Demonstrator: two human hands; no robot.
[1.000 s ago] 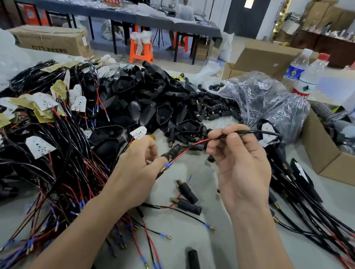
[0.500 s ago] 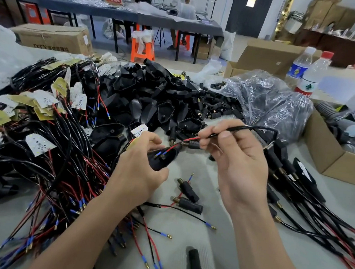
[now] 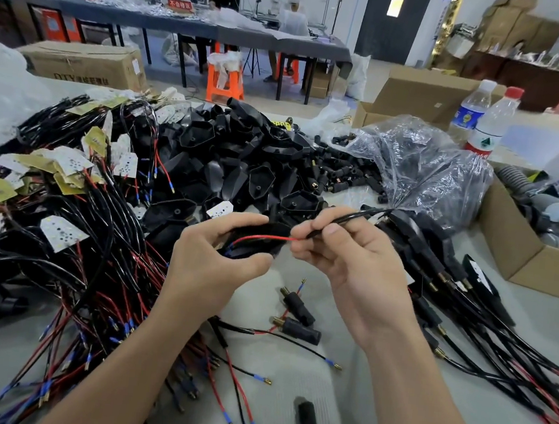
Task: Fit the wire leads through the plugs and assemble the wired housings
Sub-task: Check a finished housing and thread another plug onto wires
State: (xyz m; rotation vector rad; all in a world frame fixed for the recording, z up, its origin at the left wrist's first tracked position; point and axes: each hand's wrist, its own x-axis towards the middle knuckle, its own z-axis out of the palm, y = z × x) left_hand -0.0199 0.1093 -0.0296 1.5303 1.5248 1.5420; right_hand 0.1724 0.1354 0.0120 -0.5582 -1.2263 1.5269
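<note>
Left hand (image 3: 211, 260) grips a black housing (image 3: 257, 242); right hand (image 3: 352, 264) pinches a black cable (image 3: 350, 217) feeding its red lead (image 3: 261, 238) inside.

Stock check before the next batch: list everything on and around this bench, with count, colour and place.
housing: one, black, gripped in the left hand
red lead: one, red, lying across that housing
cable: one, black, pinched by the right hand
loose housings: a pile, black, bench centre rear
wire harnesses: a heap, black and red, tagged, bench left
plugs: two, black with brass tips, below the hands
plastic bag: one, clear, right rear
water bottles: two, clear, far right rear
cardboard box: one, brown, bench right
left hand: one, grips the housing
right hand: one, pinches the cable
</note>
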